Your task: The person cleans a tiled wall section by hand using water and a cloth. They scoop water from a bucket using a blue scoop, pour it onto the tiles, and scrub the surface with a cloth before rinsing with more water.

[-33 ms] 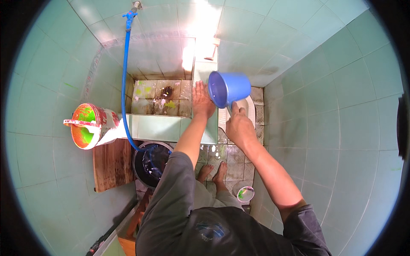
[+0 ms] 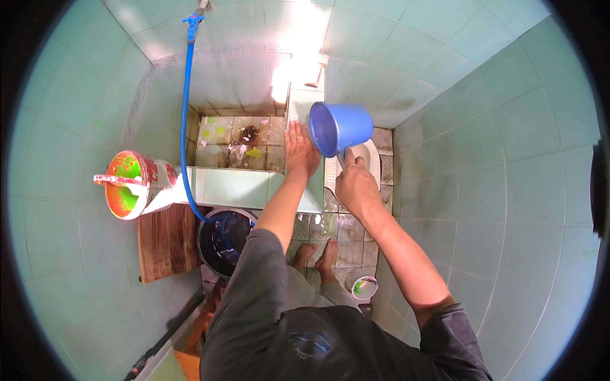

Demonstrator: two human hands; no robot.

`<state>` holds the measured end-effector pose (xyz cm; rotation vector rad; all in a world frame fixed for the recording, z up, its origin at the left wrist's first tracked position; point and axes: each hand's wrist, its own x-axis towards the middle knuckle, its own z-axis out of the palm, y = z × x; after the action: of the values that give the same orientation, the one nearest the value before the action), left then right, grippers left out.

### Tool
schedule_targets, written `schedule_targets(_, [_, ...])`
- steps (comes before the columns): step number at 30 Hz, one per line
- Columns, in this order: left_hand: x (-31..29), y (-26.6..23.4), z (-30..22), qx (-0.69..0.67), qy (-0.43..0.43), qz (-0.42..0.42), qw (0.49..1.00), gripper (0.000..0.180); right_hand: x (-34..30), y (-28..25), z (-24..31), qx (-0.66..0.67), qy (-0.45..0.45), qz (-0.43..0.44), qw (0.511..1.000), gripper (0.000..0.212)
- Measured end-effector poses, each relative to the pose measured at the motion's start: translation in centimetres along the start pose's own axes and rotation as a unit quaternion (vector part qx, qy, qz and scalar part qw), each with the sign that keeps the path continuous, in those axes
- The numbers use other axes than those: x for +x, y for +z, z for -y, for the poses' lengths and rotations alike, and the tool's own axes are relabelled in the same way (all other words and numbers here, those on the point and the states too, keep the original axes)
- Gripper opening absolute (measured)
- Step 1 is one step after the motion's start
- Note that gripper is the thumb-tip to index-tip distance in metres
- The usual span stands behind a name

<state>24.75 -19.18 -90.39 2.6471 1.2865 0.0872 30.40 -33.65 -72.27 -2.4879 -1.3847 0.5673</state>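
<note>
My right hand (image 2: 358, 189) grips the handle of a blue plastic dipper (image 2: 351, 129), which is tilted on its side with its mouth facing left. Against the top of a green tiled ledge (image 2: 311, 193) lies my left hand (image 2: 301, 151), fingers stretched out and holding nothing. The dipper's rim is close beside the left fingers; whether they touch I cannot tell. Partly hidden below the dipper and right hand is a pale squat toilet (image 2: 371, 166) in the floor.
Left of the ledge is a stained, paint-spotted tiled basin (image 2: 213, 155). A paint-smeared bucket (image 2: 162, 184), a blue hose (image 2: 185, 114), a dark tub (image 2: 202, 244) and a wooden board (image 2: 166, 244) are at left. A small white container (image 2: 365, 289) stands near my feet.
</note>
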Motion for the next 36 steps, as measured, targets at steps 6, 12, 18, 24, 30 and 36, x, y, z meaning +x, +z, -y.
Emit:
schedule_targets(6, [-4.1,1.0,0.6,-0.012,0.017,-0.049,0.999,0.073,-1.4,0.5,-3.7,0.021,-0.010,-0.011,1.000,0.061])
schedule_targets(12, [3.5,0.9,-1.0,0.008,-0.081,-0.064,0.995,0.069,-4.2,0.8,-5.8,-0.008,-0.020,0.017,1.000,0.062])
schedule_targets(18, [-2.6,1.7,-1.7,-0.007,-0.019,-0.073,0.997,0.070,-1.3,1.3,-5.6,-0.028,-0.060,-0.006,0.998,0.065])
schedule_targets(24, [-2.4,1.1,-1.7,-0.028,-0.014,-0.107,0.994,0.072,1.4,1.0,-5.2,-0.023,-0.092,-0.029,0.995,0.071])
schedule_targets(30, [6.2,0.6,-2.0,0.012,-0.109,-0.042,0.993,0.078,1.7,0.0,-7.9,0.012,-0.044,-0.036,0.998,0.068])
schedule_targets(36, [9.6,1.0,-1.1,0.000,-0.095,-0.057,0.994,0.075,0.9,-0.9,-12.7,0.065,-0.031,-0.066,0.995,0.061])
